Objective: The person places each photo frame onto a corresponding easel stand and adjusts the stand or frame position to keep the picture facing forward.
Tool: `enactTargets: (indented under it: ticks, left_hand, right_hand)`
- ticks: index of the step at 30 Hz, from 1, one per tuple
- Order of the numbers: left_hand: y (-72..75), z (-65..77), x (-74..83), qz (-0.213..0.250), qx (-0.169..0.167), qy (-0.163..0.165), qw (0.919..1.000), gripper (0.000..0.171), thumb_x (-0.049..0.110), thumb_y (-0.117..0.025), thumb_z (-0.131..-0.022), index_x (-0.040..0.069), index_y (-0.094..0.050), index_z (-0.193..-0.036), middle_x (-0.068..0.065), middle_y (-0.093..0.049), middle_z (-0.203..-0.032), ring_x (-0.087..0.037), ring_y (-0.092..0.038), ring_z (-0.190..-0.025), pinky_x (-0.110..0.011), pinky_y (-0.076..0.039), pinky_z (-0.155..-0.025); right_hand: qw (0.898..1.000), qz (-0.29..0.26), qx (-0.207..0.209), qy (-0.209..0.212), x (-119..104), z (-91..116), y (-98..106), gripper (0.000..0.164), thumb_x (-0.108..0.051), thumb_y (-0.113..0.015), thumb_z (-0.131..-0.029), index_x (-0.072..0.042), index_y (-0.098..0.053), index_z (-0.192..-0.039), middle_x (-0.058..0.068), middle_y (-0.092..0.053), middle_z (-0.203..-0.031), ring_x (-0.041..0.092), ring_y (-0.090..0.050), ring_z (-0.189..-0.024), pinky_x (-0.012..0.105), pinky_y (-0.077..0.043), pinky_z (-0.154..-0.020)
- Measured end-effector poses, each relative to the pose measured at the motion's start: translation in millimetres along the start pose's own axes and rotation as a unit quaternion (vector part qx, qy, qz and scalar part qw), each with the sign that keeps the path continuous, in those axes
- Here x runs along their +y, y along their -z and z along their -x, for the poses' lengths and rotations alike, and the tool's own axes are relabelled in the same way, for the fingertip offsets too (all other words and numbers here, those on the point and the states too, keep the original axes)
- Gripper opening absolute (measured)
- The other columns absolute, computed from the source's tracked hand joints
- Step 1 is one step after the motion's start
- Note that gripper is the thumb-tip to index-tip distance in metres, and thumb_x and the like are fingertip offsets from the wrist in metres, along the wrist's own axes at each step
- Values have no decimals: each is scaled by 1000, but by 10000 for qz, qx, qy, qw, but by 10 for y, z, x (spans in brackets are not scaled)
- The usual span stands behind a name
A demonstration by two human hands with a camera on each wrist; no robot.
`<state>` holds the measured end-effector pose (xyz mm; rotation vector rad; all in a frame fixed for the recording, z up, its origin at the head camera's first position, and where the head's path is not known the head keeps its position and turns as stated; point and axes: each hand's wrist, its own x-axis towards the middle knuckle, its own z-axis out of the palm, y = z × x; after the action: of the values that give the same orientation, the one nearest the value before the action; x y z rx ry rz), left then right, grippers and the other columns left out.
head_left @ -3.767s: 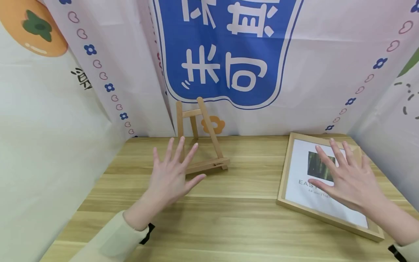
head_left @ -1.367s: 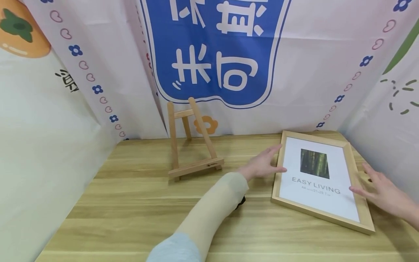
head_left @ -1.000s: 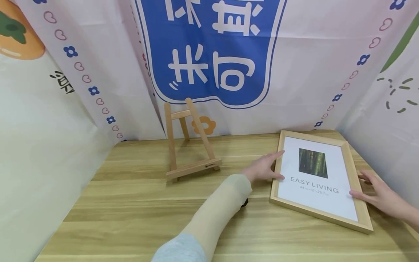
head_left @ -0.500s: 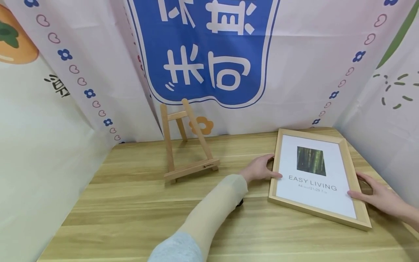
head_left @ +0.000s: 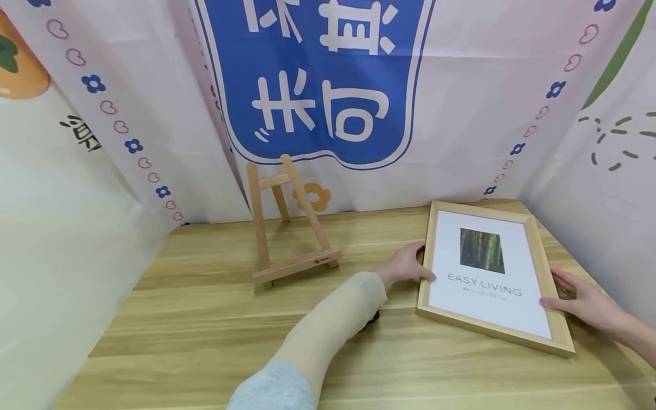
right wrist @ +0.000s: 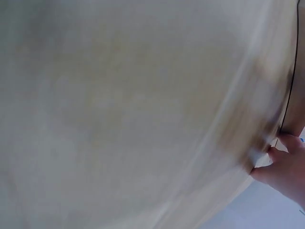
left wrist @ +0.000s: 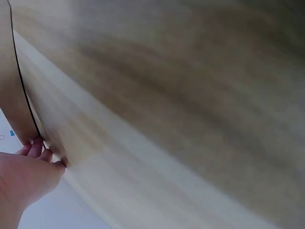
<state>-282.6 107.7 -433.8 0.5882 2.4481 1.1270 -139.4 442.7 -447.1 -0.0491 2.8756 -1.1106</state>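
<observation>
In the head view, a light wooden picture frame (head_left: 530,256) lies at the right of the table, its white insert printed "EASY LIVING" around a small bamboo photo. My left hand (head_left: 405,265) grips its left edge, thumb over the rim and the other fingers down along the outer side, partly hidden. On the opposite edge my right hand (head_left: 589,302) holds the frame the same way. Both wrist views show bent fingers at an edge: the left hand (left wrist: 28,179) at lower left, the right hand (right wrist: 286,169) at lower right. A small wooden easel (head_left: 297,266) stands left of the frame.
The wood-grain table (head_left: 205,330) meets a printed white cloth backdrop (head_left: 461,114) with a large blue sign behind the easel. Cloth side walls (head_left: 615,193) rise at left and right. My left sleeve (head_left: 328,330) crosses the front middle of the table.
Both hands, at first spread in the air, have come to the frame's two sides and taken hold of its edges. The head view has swung slightly right; the easel stays put.
</observation>
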Motion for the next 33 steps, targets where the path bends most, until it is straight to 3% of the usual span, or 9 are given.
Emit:
enactTargets:
  ticks: [6, 8, 10, 12, 14, 18, 21, 25, 33]
  left_hand:
    - [17, -7, -38, 53, 80, 33, 9999, 89, 16, -85, -75, 13, -37, -150, -1, -39, -151, -18, -35, -137, -28, -29, -112]
    - [24, -3, -41, 52, 81, 39, 9999, 89, 16, -85, -76, 12, -36, -151, -2, -39, -151, -18, -34, -138, -28, -29, -112]
    - [28, -2, -40, 62, 99, 38, 9999, 90, 17, -85, -76, 12, -36, -151, -2, -38, -152, -18, -34, -138, -28, -29, -112]
    - [30, -7, -38, 90, 108, 37, 9999, 90, 17, -85, -76, 12, -35, -151, -3, -37, -152, -18, -33, -138, -29, -29, -112]
    - [32, -11, -32, 151, 122, 27, 9998, 90, 16, -84, -77, 12, -34, -152, -3, -37, -153, -18, -33, -139, -29, -30, -111]
    - [33, -30, -16, 479, 218, -94, 9986, 90, 9, -84, -76, 11, -34, -151, -5, -41, -150, -19, -43, -131, -28, -37, -106]
    - [34, -42, 1, 700, 354, -213, 9967, 90, 3, -83, -74, 9, -36, -150, -7, -43, -147, -20, -57, -113, -25, -45, -97]
    - [65, -54, 8, 1037, 449, -365, 9929, 91, -3, -82, -73, 10, -36, -150, -6, -42, -147, -16, -61, -95, -22, -52, -81]
    - [251, -40, 83, 2255, 430, -924, 9689, 93, -17, -73, -75, 13, -32, -153, -8, -56, -124, -18, -63, -89, -27, -57, -73]
  right_hand:
    - [9999, -40, -21, 109, -38, -45, -34, 85, -20, -65, -94, 18, -10, -146, 46, -22, -140, 49, -17, -134, -7, -12, -81]
    - [9997, -154, 14, 170, -35, -54, -42, 84, -17, -65, -94, 18, -9, -146, 46, -20, -140, 33, -17, -140, -7, -14, -82]
    - [9991, -312, 81, 279, -27, -69, -45, 82, -14, -65, -94, 18, -9, -146, 47, -19, -140, 1, -18, -137, -6, -18, -83]
    - [9970, -620, 100, 445, -19, -90, -44, 80, -8, -63, -94, 19, -8, -145, 48, -15, -140, -21, -19, -119, -4, -23, -84]
    - [9940, -948, 84, 546, -14, -112, -38, 79, -4, -61, -94, 20, -5, -145, 49, -10, -141, -30, -24, -102, -2, -29, -83]
    - [9878, -1460, 16, 542, -15, -143, -16, 81, -1, -57, -96, 18, 4, -145, 44, 1, -145, -29, -29, -100, 0, -36, -81]
    - [9852, -1644, 51, 486, -20, -154, -3, 82, -1, -56, -97, 15, 7, -146, 39, 7, -148, -28, -31, -101, 0, -37, -82]
    - [9840, -1698, 219, 485, -61, -163, 19, 82, -1, -56, -97, 13, 8, -147, 34, 9, -150, -25, -33, -102, 1, -38, -83]
    - [9829, -1640, 577, 613, -244, -210, 117, 86, -2, -56, -97, -7, 8, -154, 12, 7, -158, -11, -30, -124, 1, -37, -86]
